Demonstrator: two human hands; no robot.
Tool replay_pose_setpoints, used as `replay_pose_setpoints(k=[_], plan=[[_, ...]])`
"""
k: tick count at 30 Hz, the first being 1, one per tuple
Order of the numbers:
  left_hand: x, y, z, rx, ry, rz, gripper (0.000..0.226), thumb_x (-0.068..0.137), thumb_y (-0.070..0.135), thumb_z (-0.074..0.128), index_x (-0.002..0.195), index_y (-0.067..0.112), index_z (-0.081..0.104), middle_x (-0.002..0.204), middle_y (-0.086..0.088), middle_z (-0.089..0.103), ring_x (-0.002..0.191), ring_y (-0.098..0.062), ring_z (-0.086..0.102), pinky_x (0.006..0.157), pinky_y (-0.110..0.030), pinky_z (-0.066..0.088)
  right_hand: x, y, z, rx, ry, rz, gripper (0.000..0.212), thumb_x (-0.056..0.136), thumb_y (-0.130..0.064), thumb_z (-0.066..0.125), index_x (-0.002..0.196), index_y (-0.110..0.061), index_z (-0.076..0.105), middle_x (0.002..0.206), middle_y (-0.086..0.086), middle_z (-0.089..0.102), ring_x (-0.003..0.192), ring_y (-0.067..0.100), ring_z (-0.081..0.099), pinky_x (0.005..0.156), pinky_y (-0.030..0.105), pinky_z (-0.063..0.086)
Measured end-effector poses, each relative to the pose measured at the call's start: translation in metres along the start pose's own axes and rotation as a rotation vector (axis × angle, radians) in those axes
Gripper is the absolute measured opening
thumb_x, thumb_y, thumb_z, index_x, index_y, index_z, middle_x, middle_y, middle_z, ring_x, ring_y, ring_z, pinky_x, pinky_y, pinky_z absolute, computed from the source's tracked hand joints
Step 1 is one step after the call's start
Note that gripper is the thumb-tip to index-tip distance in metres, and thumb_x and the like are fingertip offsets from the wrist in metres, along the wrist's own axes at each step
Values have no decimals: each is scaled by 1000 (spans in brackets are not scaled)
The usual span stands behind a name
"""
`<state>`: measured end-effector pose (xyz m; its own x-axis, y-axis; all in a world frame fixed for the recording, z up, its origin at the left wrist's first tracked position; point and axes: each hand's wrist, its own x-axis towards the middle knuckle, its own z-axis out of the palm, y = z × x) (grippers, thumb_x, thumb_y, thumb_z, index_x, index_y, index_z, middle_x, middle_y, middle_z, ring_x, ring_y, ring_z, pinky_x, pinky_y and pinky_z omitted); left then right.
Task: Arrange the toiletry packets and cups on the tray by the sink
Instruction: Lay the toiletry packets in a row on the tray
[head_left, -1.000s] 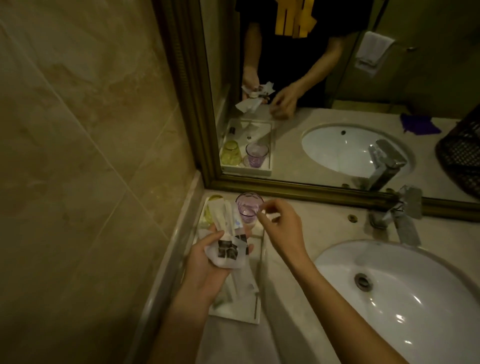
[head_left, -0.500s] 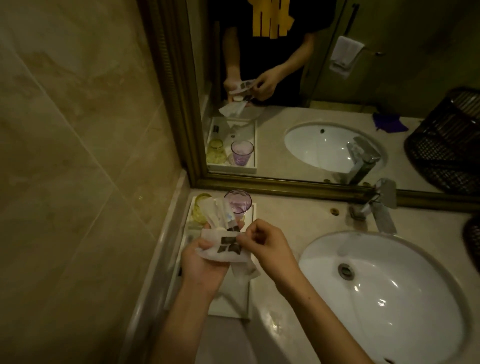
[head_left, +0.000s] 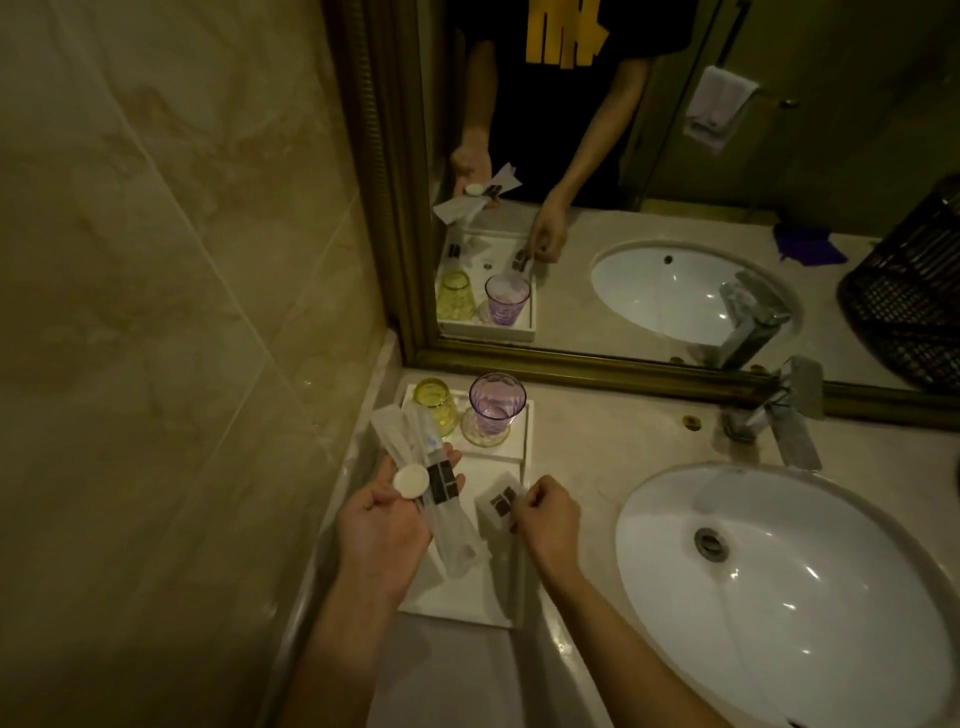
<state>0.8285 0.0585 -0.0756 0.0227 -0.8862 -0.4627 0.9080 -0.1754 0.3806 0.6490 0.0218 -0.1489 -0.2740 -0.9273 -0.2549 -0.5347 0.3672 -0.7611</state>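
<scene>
My right hand is pinched on a small flat packet, holding it low over the tray; I cannot tell whether the packet already touches the tray floor. My left hand lies palm up with its fingers loosely curled, clamped on a bundle of long packets with a small white round piece resting on top near the thumb.

The main risk I see is that loose round piece. Nothing pins it but the thumb, so if I tilt the left hand while reaching with the right, it could roll off onto the surface or into the sink on the right. The long packets fan out unevenly and could slide apart the same way. Their far ends sit close to the yellow cup, so a careless swing could knock it.

The tray sits at the left of the surface, against the wall. Its far section holds the yellow cup, apparently mouth down, and just right of it the purple cup, upright and seemingly empty. The near section shows mostly bare white floor, so most packets are not yet laid down.
</scene>
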Motion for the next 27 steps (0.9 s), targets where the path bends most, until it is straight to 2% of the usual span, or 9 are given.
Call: replay_pose_setpoints(k=[4, 11, 13, 15, 17, 18, 20, 23, 27], plan=[[-2, 2, -4, 51, -25, -10, 73, 76, 8, 30, 148, 12, 43, 144, -29, 52, 133, -44, 50, 115, -57, 30, 0, 0, 19, -454, -26, -119, 20, 91, -29, 54, 86, -14, 67, 85, 7, 70, 79, 30, 68, 62, 32, 47], [-8, 1, -4, 72, -61, -13, 70, 80, 7, 28, 148, 14, 43, 144, -27, 52, 129, -44, 54, 103, -55, 44, 11, -3, 17, -752, -41, -189, 39, 96, -49, 51, 98, -14, 70, 99, 6, 73, 92, 29, 71, 71, 31, 50], [-9, 1, -3, 75, -62, -15, 67, 81, 9, 30, 147, 14, 44, 144, -27, 53, 128, -43, 55, 101, -54, 44, 11, -10, 5, -664, -42, -262, 34, 95, -48, 55, 87, -18, 67, 87, 4, 72, 84, 27, 70, 68, 31, 54], [-9, -1, -1, 88, -64, -8, 60, 86, 14, 35, 145, 15, 46, 140, -26, 57, 125, -42, 59, 99, -53, 45, 4, -22, -8, -360, -14, -408, 25, 92, -40, 64, 76, -22, 56, 70, -5, 62, 69, 16, 64, 58, 28, 45], [-8, -5, 3, 106, -39, -15, 50, 95, 22, 36, 141, 13, 51, 135, -24, 62, 120, -38, 63, 94, -49, 50, -13, -44, -22, -33, -27, -589, 23, 89, -35, 69, 78, -26, 51, 71, -10, 56, 68, 9, 56, 58, 17, 38], [-7, -8, 5, 108, -16, -29, 48, 97, 27, 37, 138, 11, 56, 131, -22, 65, 116, -34, 66, 89, -45, 54, -23, -56, -28, 22, -66, -685, 20, 88, -37, 69, 82, -28, 52, 77, -12, 57, 73, 8, 55, 62, 15, 39], [-6, -15, 8, 133, 9, -57, 45, 97, 33, 42, 123, 10, 70, 122, -18, 71, 107, -29, 71, 80, -38, 60, -39, -75, -35, -91, -168, -857, 19, 85, -42, 68, 91, -30, 54, 91, -15, 59, 86, 7, 53, 74, 21, 41], [-5, -25, 11, 185, 24, -81, 48, 101, 38, 38, 103, 14, 80, 107, -12, 76, 97, -24, 74, 80, -36, 61, -49, -86, -40, -309, -205, -953, 22, 85, -47, 63, 92, -27, 55, 94, -13, 60, 95, 13, 50, 76, 34, 38], [-3, -29, 15, 218, 64, -122, 46, 101, 41, 38, 131, 16, 61, 127, -13, 66, 111, -25, 65, 88, -38, 50, -48, -82, -42, -397, -192, -956, 21, 84, -36, 68, 94, -21, 58, 92, -6, 63, 93, 22, 54, 76, 39, 40]])
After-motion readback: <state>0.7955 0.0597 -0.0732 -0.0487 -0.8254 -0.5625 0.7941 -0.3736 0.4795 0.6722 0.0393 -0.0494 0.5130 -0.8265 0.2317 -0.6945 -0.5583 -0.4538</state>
